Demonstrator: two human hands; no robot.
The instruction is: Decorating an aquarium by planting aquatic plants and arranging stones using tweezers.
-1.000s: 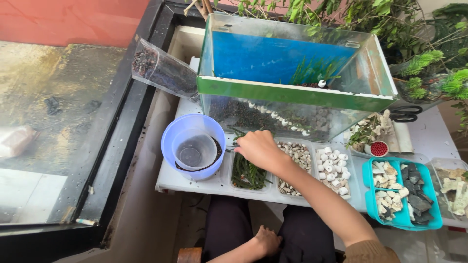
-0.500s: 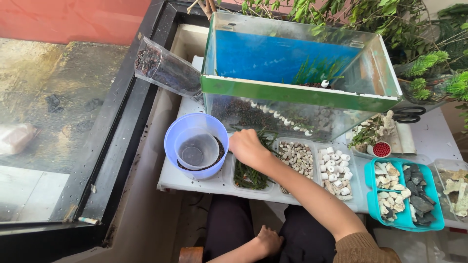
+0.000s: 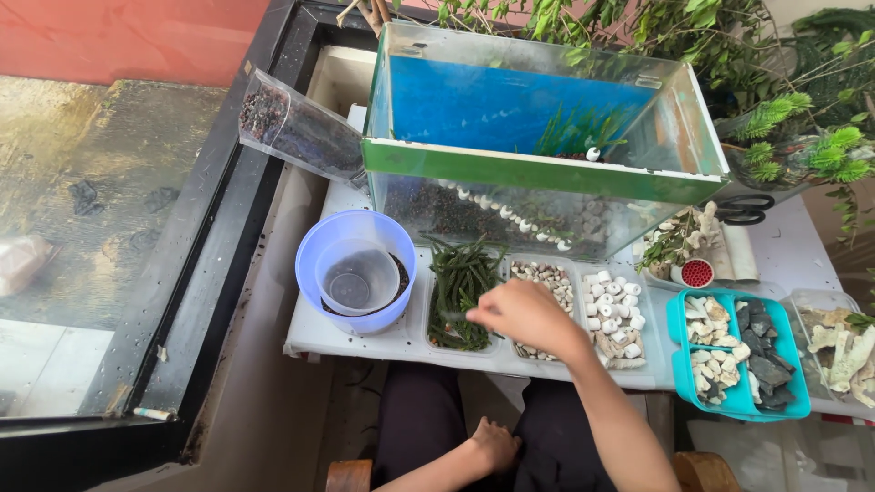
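My right hand [image 3: 530, 316] hovers over the near end of the tray of brown pebbles [image 3: 545, 278]. It is closed on a thin tweezer-like tool whose tip [image 3: 456, 316] points left over the tray of green plant stems [image 3: 463, 284]. My left hand [image 3: 493, 445] rests on my lap with its fingers curled, holding nothing. Behind the trays stands a glass aquarium [image 3: 538, 173] with a green rim, a blue back, gravel, a line of white stones and a small green plant [image 3: 576, 137].
A blue bowl [image 3: 357, 273] with a clear cup and dark soil stands left of the trays. To the right are a tray of white stones [image 3: 612, 314], a teal box [image 3: 738, 351] of stones and slate, coral pieces [image 3: 843, 342], scissors [image 3: 743, 211] and a gravel bag [image 3: 296, 128]. A sunken pond lies left.
My right hand has drawn back toward me and to the right, from over the plant tray to the near end of the pebble tray. My left hand stays on my lap.
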